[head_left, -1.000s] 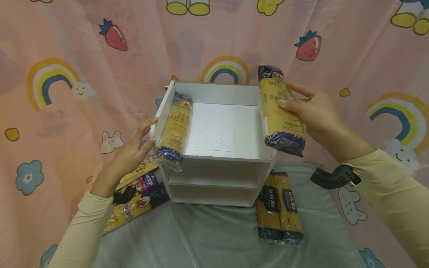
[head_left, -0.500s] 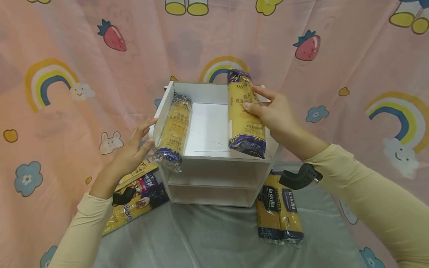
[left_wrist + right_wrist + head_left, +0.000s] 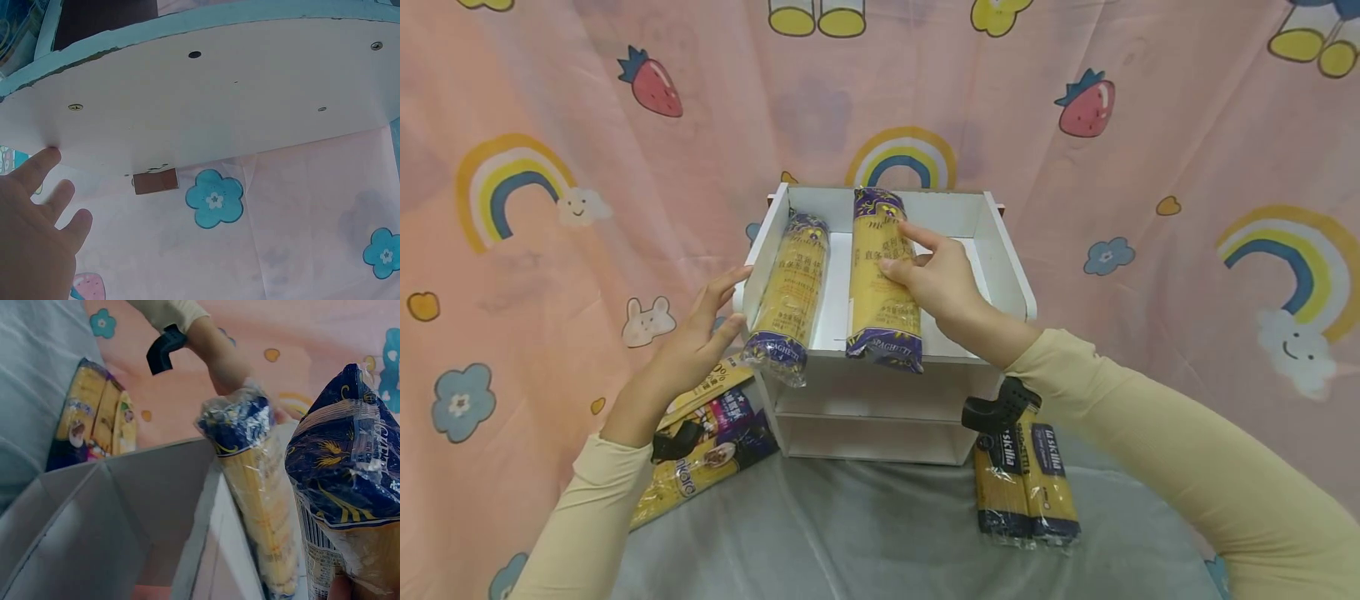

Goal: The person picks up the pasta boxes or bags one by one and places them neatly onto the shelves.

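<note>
My right hand (image 3: 951,287) grips a yellow and purple spaghetti packet (image 3: 883,287), thumb on its front and fingers at its right side. The packet is over the top tray of a white shelf unit (image 3: 1017,271), its lower end overlapping the front edge. A matching spaghetti packet (image 3: 792,283) lies along the tray's left wall, its end jutting past the front. In the right wrist view, the held packet (image 3: 340,456) looms close, beside the packet in the tray (image 3: 256,506). My left hand (image 3: 688,342) has its fingers extended, one fingertip at the unit's outer side wall (image 3: 206,106).
Two La Sicilia pasta packets (image 3: 1030,492) lie on the grey cloth (image 3: 880,533), right of the unit. Several yellow pasta bags (image 3: 707,458) lie left of it, partly behind my left forearm. Below the tray are two lower compartments (image 3: 872,437). A patterned pink curtain (image 3: 700,167) hangs behind.
My right hand has carried the spaghetti packet leftward from the unit's right wall to the middle of the tray, and a little lower. My left hand has stayed at the side wall.
</note>
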Available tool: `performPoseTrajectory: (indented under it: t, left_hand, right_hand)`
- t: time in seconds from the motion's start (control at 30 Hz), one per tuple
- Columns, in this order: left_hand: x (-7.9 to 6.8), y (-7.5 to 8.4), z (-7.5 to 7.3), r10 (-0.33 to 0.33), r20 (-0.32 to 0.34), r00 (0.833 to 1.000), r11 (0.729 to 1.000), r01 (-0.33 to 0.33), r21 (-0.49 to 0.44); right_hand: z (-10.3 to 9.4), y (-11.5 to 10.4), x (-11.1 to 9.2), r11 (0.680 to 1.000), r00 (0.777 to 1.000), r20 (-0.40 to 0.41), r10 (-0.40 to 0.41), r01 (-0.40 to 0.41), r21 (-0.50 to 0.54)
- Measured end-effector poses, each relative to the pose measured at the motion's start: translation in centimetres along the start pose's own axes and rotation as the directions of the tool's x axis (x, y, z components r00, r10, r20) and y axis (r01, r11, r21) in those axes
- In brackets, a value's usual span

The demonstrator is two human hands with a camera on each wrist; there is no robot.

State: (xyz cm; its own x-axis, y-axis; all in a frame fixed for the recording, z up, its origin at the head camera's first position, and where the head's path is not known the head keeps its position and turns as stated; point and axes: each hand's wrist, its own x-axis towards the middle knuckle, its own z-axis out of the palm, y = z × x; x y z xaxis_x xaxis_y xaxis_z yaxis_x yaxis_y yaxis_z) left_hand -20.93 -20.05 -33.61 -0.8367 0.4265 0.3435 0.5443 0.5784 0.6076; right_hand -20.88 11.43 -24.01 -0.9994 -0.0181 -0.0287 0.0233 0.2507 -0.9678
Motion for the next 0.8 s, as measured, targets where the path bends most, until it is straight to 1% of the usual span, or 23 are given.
performPoseTrajectory:
  t: [0.2, 0.4, 0.6, 0.8]
  left_hand:
    - [0.0, 0.0, 0.0, 0.006, -0.003, 1.000, 1.000, -0.006, -0.004]
    - [0.0, -0.1, 0.0, -0.005, -0.006, 1.000, 1.000, 0.005, -0.007]
    - [-0.1, -0.1, 0.0, -0.007, -0.002, 1.000, 1.000, 0.007, -0.009]
    - [0.0, 0.0, 0.0, 0.000, -0.005, 1.000, 1.000, 0.000, -0.005]
  right_hand:
    - [1.8, 0.9, 0.5, 1.000, 1.000, 0.004, -0.001, 0.001, -0.020]
    - [3.0, 1.6, 0.8, 0.999, 1.000, 0.005, -0.009, 0.009, -0.037]
    - [3.7, 2.2, 1.0, 0.996, 0.999, -0.009, -0.035, 0.034, -0.087]
    - [4.0, 2.7, 1.3, 0.986, 0.998, -0.025, -0.055, 0.050, -0.160]
